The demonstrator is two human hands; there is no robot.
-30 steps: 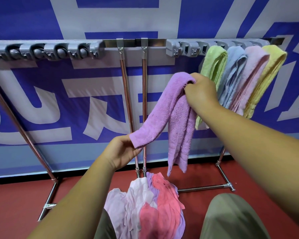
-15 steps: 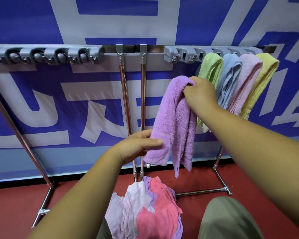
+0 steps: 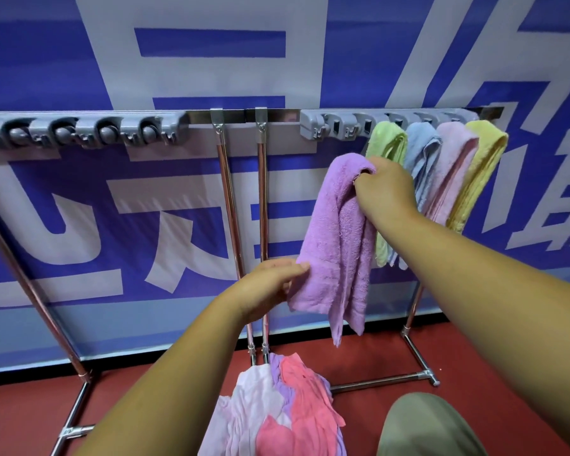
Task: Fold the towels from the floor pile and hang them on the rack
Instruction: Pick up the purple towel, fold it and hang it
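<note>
A folded purple towel (image 3: 334,238) hangs in the air in front of the rack. My right hand (image 3: 387,189) grips its top fold, just below and left of the green towel (image 3: 387,143). My left hand (image 3: 270,287) holds the towel's lower left edge, thumb lying across the cloth. The metal rack (image 3: 241,115) carries grey clip holders; on the right ones hang the green, a blue (image 3: 422,149), a pink (image 3: 454,159) and a yellow towel (image 3: 484,159). A pile of pink, white and lilac towels (image 3: 277,413) lies on the red floor below.
Two upright rack poles (image 3: 231,209) stand just left of the purple towel. Grey holders on the left (image 3: 79,131) and two next to the green towel (image 3: 339,126) hold nothing. My knee (image 3: 425,426) is at the lower right. A blue and white banner covers the wall behind.
My left hand swung the towel's lower end in from the left, so the towel now hangs straight down. My right hand kept its grip at the top.
</note>
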